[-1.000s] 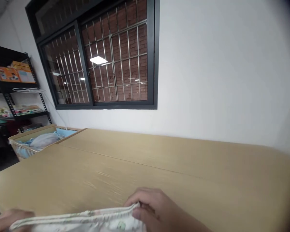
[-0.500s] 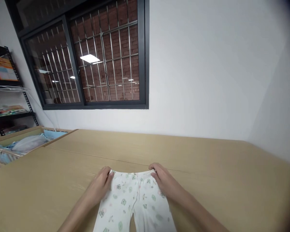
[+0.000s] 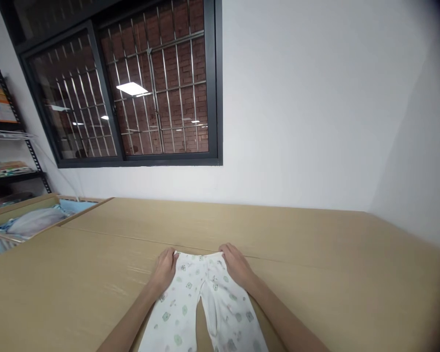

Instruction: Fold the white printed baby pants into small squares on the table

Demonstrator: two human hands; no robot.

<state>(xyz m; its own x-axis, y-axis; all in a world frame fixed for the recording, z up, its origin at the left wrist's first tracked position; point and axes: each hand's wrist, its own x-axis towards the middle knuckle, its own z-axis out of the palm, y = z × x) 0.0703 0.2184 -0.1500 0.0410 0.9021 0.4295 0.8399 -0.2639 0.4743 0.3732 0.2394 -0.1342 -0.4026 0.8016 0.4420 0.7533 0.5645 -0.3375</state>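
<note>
Under the left fingers (image 3: 170, 255) and right fingers (image 3: 226, 249), the gripped bits of the pants (image 3: 185, 288) are hidden; nearer than the fingers, the lower edge cuts off both legs, the forearms (image 3: 289, 313) and the desk (image 3: 308, 288). Far left of the fingers, the crib (image 3: 84, 213) and shelf (image 3: 14, 177) are cut off, the shelf's lower goods too small to tell. Above the fingers, the window (image 3: 214, 98) loses its top.

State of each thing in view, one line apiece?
Pants, spread out, legs apart, lightly wrinkled, lower ends out of frame
Left hand, gripping one waist corner
Right hand, gripping the other
Window, seemingly shut
Crib, open-topped, bedding inside
Shelf, loaded
Table, lightly marked left of the pants
</note>
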